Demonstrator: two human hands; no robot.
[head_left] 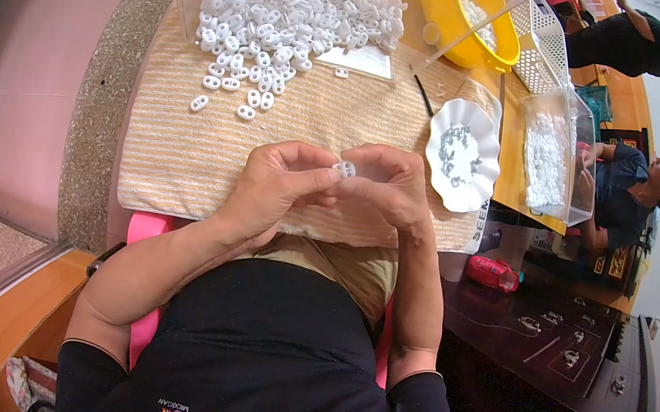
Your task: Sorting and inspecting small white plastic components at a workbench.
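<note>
Two hands (281,185); one white scalloped dish (463,154), one yellow bowl (464,12), one striped towel (174,155)

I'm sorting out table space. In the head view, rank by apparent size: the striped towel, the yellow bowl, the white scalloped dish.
1. striped towel, largest by far.
2. and 3. yellow bowl and white scalloped dish: look alike; the bowl sits farther and partly cropped, so unranked.

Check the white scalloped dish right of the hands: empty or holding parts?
Holding parts. The white scalloped dish has small dark pieces scattered across its middle; its rim is bare. What kind they are is too small to tell.
</note>
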